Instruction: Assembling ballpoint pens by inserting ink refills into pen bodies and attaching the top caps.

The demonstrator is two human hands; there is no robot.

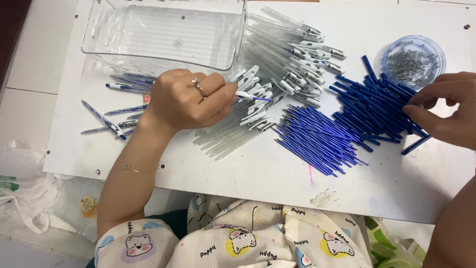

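I can't see my right hand (446,106) past the frame edge, the clear bin (163,34) is cropped above, and the dish's (414,59) metal bits are too small to identify.

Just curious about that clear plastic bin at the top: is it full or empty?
Empty. Through the clear bin only its ribbed bottom shows; the pen parts lie outside on the white board.

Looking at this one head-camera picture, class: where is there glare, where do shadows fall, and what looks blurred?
Head view: even, bright light; pale glare streaks the clear plastic bin; the left hand, holding a pen part, casts only a soft shadow on the white board; the right hand at the dark blue tubes looks slightly smeared; the frame edges bow a little.
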